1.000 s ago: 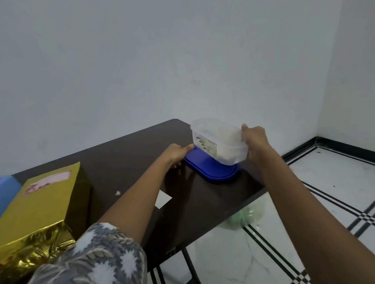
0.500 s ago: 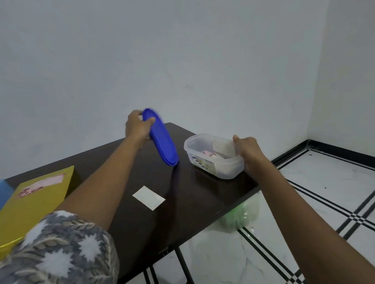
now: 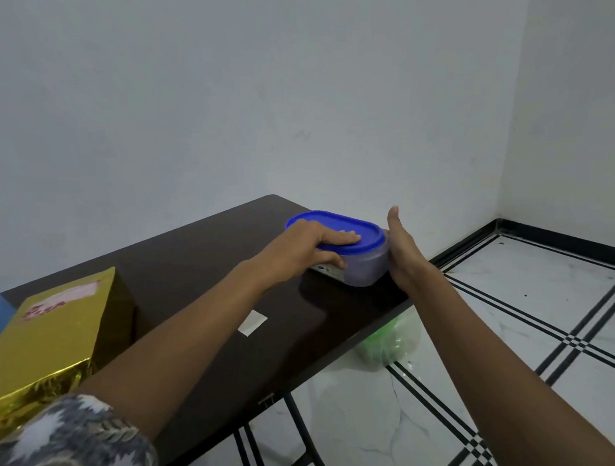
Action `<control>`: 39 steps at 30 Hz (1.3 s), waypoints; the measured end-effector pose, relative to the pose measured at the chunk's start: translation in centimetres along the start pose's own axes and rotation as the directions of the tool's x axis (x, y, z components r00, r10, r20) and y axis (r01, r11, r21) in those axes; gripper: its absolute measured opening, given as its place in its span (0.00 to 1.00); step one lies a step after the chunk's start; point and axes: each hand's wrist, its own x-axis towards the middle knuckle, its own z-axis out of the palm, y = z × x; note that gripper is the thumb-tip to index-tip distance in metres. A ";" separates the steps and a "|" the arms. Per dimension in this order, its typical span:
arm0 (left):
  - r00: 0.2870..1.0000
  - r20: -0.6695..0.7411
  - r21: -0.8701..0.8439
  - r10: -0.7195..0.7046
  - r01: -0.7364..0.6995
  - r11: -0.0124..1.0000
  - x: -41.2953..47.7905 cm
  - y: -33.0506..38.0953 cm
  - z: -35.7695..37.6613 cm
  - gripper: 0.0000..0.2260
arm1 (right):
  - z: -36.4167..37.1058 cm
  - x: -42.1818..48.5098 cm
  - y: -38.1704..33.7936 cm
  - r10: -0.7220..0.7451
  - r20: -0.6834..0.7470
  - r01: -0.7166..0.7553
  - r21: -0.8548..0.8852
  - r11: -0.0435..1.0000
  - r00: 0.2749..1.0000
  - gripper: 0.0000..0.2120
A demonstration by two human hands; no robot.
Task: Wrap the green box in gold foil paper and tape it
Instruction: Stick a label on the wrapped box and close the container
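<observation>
Both spread: left grip (image 3: pixel 308 247) flat on blue lid (image 3: pixel 337 221), right grip (image 3: pixel 402 254) against tub (image 3: pixel 365 270); gold-wrapped box (image 3: pixel 53 335) apart.

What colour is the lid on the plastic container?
Blue: the lid shows clearly in the head view.

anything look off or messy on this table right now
Mostly tidy. The gold foil-wrapped box has a crumpled near end, and a small white paper slip lies loose on the dark brown table. The clear plastic tub with blue oval lid sits close to the table's right edge.
</observation>
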 end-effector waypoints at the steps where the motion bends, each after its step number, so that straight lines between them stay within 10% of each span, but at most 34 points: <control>1: 1.000 -0.003 0.006 0.007 -0.007 1.000 0.1 0.1 0.1 0.19 | 0.0 -0.1 -0.1 -0.003 0.024 0.002 0.010 1.000 1.000 0.36; 10: 0.997 0.030 -0.154 -0.073 0.077 0.985 -0.2 0.8 0.5 0.16 | -0.1 -0.2 -0.2 -0.005 0.027 0.005 -0.003 1.000 1.000 0.16; 13: 0.867 -0.357 -0.421 -0.349 0.184 0.888 1.3 0.1 0.0 0.25 | -0.2 -0.3 -0.5 0.008 0.034 -0.007 -0.026 1.000 0.999 0.09; 16: 0.642 -0.177 -0.751 -0.746 0.402 0.525 2.7 -1.4 0.4 0.27 | 0.3 -0.1 -1.0 0.071 0.033 -0.068 -0.068 0.995 0.997 0.05; 19: 0.546 -0.014 -0.935 -0.838 0.290 0.205 3.8 -3.2 2.2 0.20 | 0.2 0.2 -1.9 0.184 0.045 -0.181 -0.065 0.981 0.982 0.08; 25: 0.358 -0.145 -0.956 -0.922 0.189 0.223 5.1 -4.7 2.4 0.10 | 2.5 -0.4 -1.6 0.146 -0.091 -0.151 -0.049 0.987 0.985 0.13; 31: 0.523 -0.244 -0.917 -0.817 0.150 0.369 2.3 -0.7 7.1 0.33 | 6.0 -0.2 -1.2 -0.035 -0.213 -0.016 -0.234 0.972 0.976 0.18; 39: 0.304 -0.271 -0.926 -0.913 0.176 0.333 2.5 -0.4 5.8 0.27 | 7.7 0.6 -0.8 0.067 -0.109 -0.073 -0.056 0.996 0.992 0.16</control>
